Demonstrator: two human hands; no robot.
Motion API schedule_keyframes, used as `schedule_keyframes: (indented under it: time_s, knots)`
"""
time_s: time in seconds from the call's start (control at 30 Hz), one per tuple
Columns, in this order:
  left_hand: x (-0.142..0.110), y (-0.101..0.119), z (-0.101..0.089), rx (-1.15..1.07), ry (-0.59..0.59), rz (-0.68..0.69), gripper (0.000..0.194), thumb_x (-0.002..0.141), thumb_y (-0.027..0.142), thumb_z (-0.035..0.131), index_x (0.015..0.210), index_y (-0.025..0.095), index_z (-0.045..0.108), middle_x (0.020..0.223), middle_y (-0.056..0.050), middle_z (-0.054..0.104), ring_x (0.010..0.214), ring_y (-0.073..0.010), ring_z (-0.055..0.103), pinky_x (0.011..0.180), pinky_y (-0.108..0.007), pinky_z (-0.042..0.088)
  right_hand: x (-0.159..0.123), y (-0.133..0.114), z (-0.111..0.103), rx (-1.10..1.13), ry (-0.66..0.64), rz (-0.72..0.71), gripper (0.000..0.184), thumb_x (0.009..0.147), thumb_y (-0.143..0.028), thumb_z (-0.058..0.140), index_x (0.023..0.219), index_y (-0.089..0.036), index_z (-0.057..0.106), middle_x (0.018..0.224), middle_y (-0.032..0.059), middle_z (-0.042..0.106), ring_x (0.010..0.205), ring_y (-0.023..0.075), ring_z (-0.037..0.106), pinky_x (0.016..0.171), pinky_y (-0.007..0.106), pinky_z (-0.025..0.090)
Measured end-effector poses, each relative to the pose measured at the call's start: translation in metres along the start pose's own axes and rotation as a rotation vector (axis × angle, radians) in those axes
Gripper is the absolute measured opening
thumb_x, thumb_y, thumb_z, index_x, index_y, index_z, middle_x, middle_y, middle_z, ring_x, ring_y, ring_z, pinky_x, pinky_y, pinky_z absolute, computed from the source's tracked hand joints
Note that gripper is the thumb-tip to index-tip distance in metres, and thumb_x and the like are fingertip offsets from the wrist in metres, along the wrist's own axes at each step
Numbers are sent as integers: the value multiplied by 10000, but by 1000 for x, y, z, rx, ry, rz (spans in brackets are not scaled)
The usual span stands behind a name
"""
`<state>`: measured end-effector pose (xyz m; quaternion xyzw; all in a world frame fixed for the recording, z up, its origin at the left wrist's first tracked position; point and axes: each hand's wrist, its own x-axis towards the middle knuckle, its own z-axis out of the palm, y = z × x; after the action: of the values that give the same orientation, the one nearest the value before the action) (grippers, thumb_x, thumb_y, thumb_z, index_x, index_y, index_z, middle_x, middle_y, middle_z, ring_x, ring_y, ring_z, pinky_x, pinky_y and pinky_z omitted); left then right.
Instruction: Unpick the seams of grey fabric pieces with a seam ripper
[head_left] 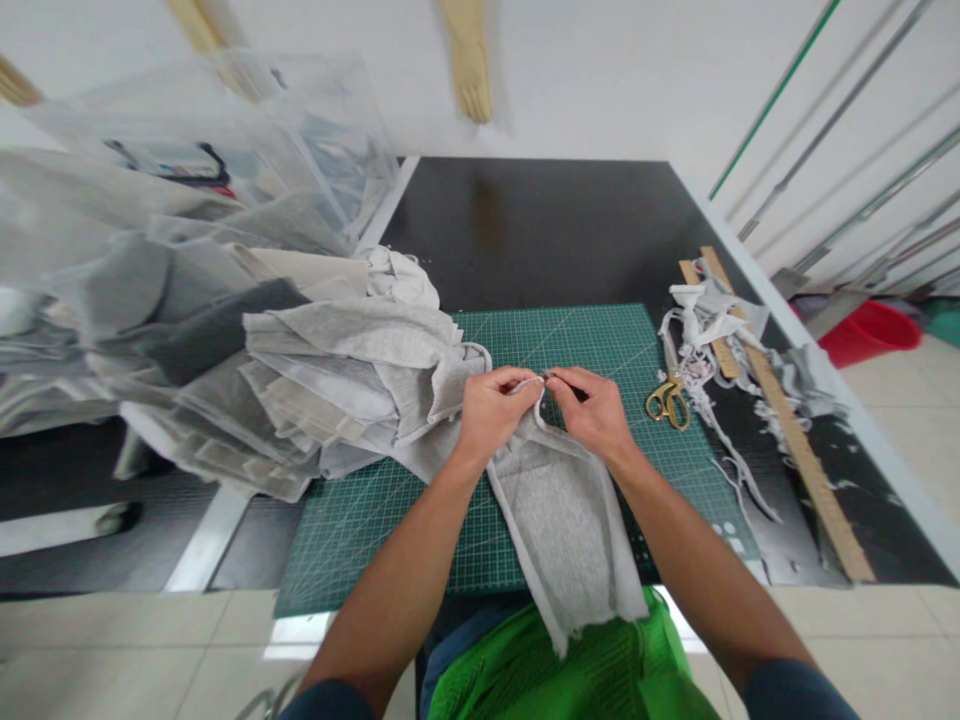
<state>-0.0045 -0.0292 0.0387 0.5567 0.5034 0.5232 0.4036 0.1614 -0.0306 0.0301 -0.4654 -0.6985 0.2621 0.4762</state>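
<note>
A white wall [585, 70] stands behind a black worktop [540, 230], and on the worktop lies a green mat [600, 335].

From my head view, the grey cloth [570, 510] lies on the near middle of the mat and drops past its near edge over the green mesh [540, 665] on my lap. My left grip [489, 408] is pinched on the cloth's upper edge; my right grip [594, 408] is pinched on it just beside, with something dark in its fingers, too small to tell. I judge the cloth light, soft and limp, not slippery, and in no danger of breaking. The edge folds easily, so I would take it in fingertips close together and let the rest hang. Its lower end looks ragged and may fray if pulled.

On the left, a pile [337, 345] of more fabric overlaps the mat; I cannot tell whether my cloth runs into it. Scissors [668, 402] rest at the mat's right edge, with scraps [724, 325] and wooden strips [795, 440] beyond that edge. Those two sides look tight for my elbows. The most room for moving seems to be over the mat's far half and the worktop beyond it.
</note>
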Motion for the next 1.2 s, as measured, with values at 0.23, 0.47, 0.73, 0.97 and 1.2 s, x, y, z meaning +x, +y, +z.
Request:
schedule_keyframes:
  time_s: [0.23, 0.47, 0.73, 0.97, 1.2]
  knots:
    - [1, 0, 1, 6, 85, -21, 110, 779, 262, 731, 755, 178, 798, 688, -4, 724, 600, -121, 594, 555, -221, 453, -3, -4, 1, -72, -3, -51, 197, 958, -358, 619, 998, -243, 773, 857, 40, 730, 768, 201, 635, 700, 332, 494]
    - [-1, -2, 1, 44, 45, 19, 143, 816, 295, 719, 806, 189, 815, 735, -14, 744, 655, -128, 617, 584, -220, 452, -1, -4, 1, -85, -11, -67, 206, 979, -349, 598, 1023, -240, 767, 900, 45, 738, 796, 204, 643, 723, 331, 494]
    - [1, -3, -1, 35, 28, 12, 133, 796, 288, 725, 788, 188, 813, 718, -14, 738, 633, -131, 604, 565, -228, 440, 0, -3, 0, -93, -19, -83, 213, 985, -361, 594, 1019, -243, 768, 884, 41, 738, 802, 205, 644, 748, 326, 513]
    - [0, -5, -1, 46, 22, 44, 127, 803, 282, 720, 782, 188, 803, 728, -15, 740, 633, -126, 600, 567, -226, 442, -1, -2, 0, -82, -27, -93, 234, 997, -354, 583, 972, -227, 778, 830, 45, 720, 749, 194, 626, 714, 331, 499]
    - [-1, -2, 1, 34, 28, 18, 128, 799, 297, 736, 791, 188, 802, 722, -13, 732, 634, -128, 592, 574, -234, 434, 0, 1, 0, 27, 55, 54, 215, 956, -382, 626, 991, -217, 759, 922, 51, 754, 817, 208, 674, 750, 334, 522]
